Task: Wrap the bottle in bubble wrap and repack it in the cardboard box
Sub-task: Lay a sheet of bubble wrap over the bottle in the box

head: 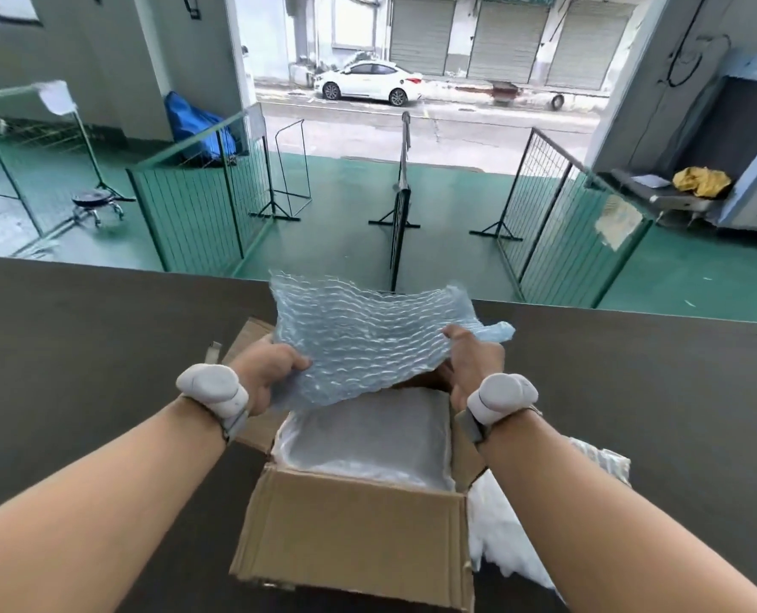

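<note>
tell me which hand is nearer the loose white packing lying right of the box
Right. The right hand holds the bubble wrap above the box, on the same side as the white packing. The left hand holds the wrap's opposite edge, across the box.

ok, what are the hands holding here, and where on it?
Both grip one bubble wrap sheet above the open cardboard box: left hand pinches its left edge, right hand its right edge. No bottle visible.
</note>
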A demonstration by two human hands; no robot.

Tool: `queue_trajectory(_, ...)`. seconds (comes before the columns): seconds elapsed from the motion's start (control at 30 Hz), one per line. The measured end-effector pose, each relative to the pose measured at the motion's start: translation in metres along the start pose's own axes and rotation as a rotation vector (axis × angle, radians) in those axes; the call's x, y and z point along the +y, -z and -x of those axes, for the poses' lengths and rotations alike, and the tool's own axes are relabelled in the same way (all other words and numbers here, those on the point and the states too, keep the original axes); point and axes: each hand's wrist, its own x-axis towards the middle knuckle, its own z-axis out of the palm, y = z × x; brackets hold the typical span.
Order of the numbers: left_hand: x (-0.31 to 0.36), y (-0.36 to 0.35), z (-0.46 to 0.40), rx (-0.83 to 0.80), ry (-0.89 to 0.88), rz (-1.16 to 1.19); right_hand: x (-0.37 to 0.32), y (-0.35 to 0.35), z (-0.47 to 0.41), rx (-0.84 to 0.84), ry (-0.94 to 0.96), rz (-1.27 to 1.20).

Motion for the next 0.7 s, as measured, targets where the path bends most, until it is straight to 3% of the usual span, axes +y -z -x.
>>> queue_trajectory(0.13, -0.031, 0.001, -0.011, -0.032, 0.091, -0.114, 0.028, 0.013, 0.002, 0.117, 0.066, 0.122)
queue_trajectory(0.3, -0.057, -0.007, -0.016, 0.036, 0.079, -0.512, 0.042, 0.03, 0.008, 0.222, 0.212, 0.424)
queue_trajectory(0.4, -0.051, -0.017, -0.005, 0.214, -0.045, -0.833, 0.031, 0.037, 0.016, 0.269, 0.342, 0.682)
queue_trajectory(0.5, -0.043, -0.031, 0.007, 0.427, -0.355, -1.045, 0.026, 0.031, 0.023, 0.254, 0.605, 0.886)
queue_trajectory(0.57, -0.034, -0.044, 0.008, 0.384, -0.482, -0.984, 0.025, 0.023, 0.022, 0.156, 0.75, 0.856)
queue_trajectory(0.6, -0.031, -0.047, 0.002, 0.32, -0.451, -0.912, 0.024, 0.019, 0.02, 0.052, 0.729, 0.812)
queue_trajectory(0.7, -0.031, -0.051, -0.014, 0.138, -0.226, -0.686, 0.036, 0.01, 0.01, -0.314, 0.384, 0.843)
